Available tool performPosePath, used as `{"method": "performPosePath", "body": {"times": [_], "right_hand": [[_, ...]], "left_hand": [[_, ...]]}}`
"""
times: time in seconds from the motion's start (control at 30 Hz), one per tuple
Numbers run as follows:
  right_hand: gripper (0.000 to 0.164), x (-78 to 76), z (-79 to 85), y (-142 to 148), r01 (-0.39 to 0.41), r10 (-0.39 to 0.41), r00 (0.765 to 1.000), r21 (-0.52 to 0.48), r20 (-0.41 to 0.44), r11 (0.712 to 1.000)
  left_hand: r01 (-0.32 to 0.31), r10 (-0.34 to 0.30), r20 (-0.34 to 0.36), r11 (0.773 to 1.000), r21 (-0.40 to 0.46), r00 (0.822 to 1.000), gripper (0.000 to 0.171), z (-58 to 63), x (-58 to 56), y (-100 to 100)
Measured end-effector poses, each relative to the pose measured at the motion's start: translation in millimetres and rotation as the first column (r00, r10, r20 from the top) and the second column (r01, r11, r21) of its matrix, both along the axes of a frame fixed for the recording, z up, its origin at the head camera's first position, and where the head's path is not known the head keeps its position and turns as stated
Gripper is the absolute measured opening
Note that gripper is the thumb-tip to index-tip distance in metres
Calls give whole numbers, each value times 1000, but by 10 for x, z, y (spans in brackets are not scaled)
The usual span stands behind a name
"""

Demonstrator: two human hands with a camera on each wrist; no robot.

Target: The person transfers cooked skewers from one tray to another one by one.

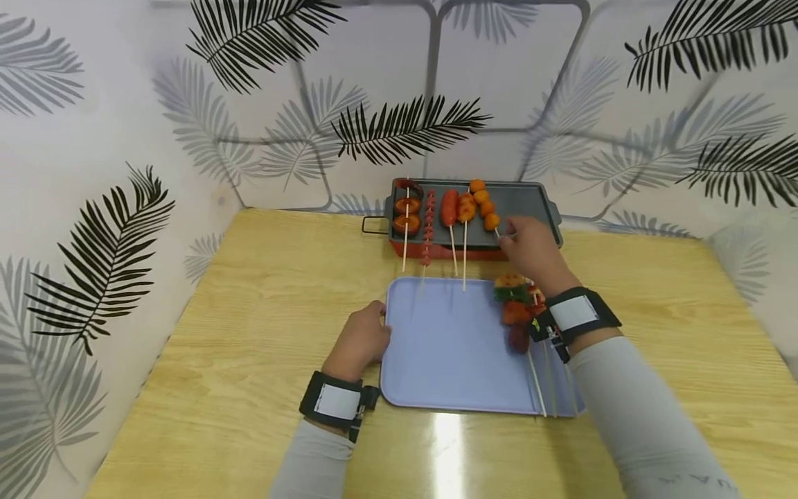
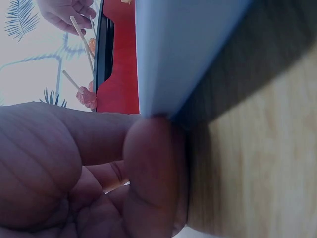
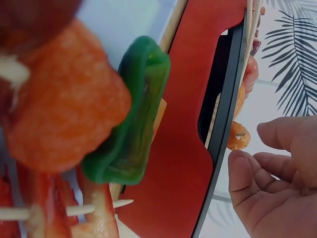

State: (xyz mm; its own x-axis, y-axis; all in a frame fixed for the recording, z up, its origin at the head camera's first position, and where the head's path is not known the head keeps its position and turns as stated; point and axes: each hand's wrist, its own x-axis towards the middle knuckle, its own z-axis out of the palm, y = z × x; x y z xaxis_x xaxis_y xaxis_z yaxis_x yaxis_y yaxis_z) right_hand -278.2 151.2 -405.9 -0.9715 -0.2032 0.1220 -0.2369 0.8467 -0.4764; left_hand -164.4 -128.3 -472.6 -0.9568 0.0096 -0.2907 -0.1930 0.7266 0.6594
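Note:
My left hand [image 1: 360,339] grips the left edge of the pale blue tray [image 1: 449,346], its fingers curled at the rim in the left wrist view. My right hand [image 1: 533,249] is over the right part of a red and black tabletop grill [image 1: 520,201], by the stick of a skewer of orange balls [image 1: 488,206]. In the right wrist view its thumb and finger stand apart, with nothing visible between them. Several mixed skewers, with a green pepper piece [image 3: 131,119] and orange chunk [image 3: 69,99], lie on the tray's right side, partly hidden by the right wrist.
Left of the orange balls on the grill lie a red sausage skewer [image 1: 449,208], a golden-brown skewer [image 1: 466,206], a thin pink skewer [image 1: 429,225] and one with round brown slices [image 1: 406,223]. Their sticks overhang the grill's front edge. A wire handle [image 1: 373,224] projects left. Patterned wall behind.

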Motion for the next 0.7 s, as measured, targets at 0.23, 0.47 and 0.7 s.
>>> {"method": "performPosePath", "body": {"times": [0.23,0.47,0.7], "right_hand": [[33,-65,10,-14,43,-42,998,-22,45,999],[28,-140,18,-13,47,-46,996,-9,81,999],[23,-251,94,-36,80,-85,990,49,111,996]], "left_hand": [[14,-15,-22,1000,-11,1000,40,9,-19,5],[25,-26,-35,999,-25,999,39,29,2,1],[33,-34,-38,999,-27,999,38,38,0,-4]]}}
